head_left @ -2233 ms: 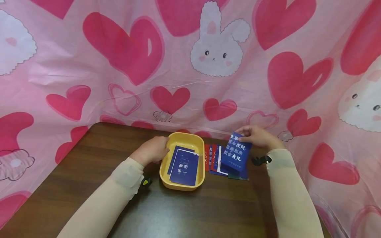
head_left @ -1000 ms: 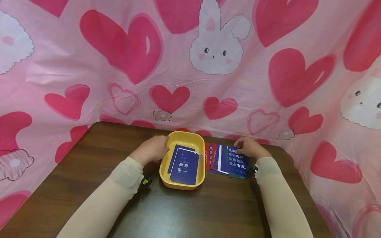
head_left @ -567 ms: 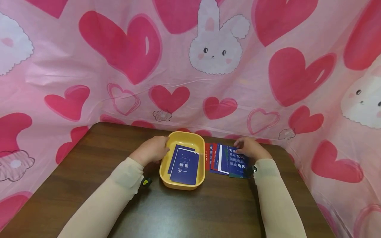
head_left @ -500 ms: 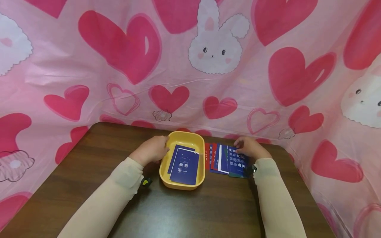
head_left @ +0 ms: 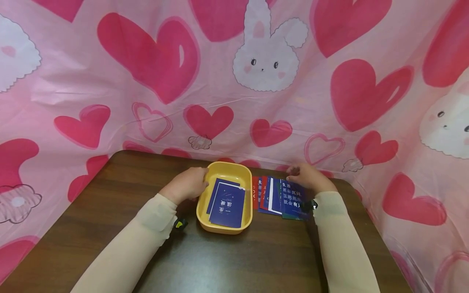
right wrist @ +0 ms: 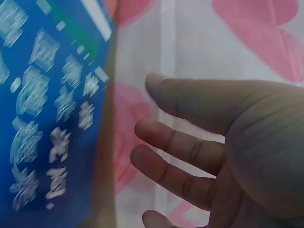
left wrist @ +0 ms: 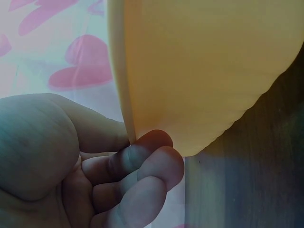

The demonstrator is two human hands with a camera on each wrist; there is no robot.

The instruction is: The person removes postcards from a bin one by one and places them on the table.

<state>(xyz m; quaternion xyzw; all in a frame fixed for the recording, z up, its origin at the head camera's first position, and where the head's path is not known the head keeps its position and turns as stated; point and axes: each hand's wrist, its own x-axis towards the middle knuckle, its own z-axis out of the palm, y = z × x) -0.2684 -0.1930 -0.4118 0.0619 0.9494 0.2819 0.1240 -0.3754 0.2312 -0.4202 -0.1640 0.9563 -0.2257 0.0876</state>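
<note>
Pink heart-printed cloth [head_left: 220, 93] backs a brown table [head_left: 220, 264]. Left hand [head_left: 187, 184] pinches a yellow oblong tray [head_left: 224, 230] of dark-blue cards [head_left: 230, 205]; right hand [head_left: 307, 178], fingers parted, seemingly empty, hovers by overlapping red and blue cards [head_left: 289, 197].

A pink cloth [head_left: 217, 87] stands beyond the far, left and right edges of the brown table [head_left: 227, 264], printed with hearts [head_left: 209, 120], white rabbits [head_left: 265, 75] and small clouds [head_left: 200, 142]. The table's far left corner is rounded.

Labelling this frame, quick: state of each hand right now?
Left hand: closed, pinching the rim of the yellow tray.
Right hand: open, holding nothing, near the rightmost blue card.
</note>
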